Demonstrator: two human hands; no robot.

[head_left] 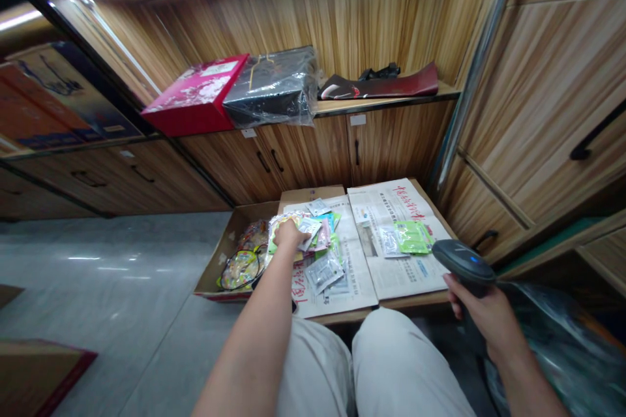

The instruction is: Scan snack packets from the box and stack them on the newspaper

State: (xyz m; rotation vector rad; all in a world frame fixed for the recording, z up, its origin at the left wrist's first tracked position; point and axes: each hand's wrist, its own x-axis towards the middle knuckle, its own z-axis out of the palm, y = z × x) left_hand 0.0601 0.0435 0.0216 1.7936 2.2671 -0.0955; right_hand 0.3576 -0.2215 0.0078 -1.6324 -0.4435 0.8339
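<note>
The handheld scanner is held in the right hand, its handle wrapped by curled fingers; the left hand is lowered onto a heap of small packets, its fingers bent, though whether a packet is pinched cannot be told; the heap is spread just to the right of the left hand, on the left newspaper, with a silver packet laid nearer the wearer; on the right newspaper, between the two hands, a green packet is overlapped with another silver one; to the left of the left hand, colourful wrapped goods are held in an open carton; beyond both hands, a red box and a plastic-wrapped dark box are set on a shelf.
</note>
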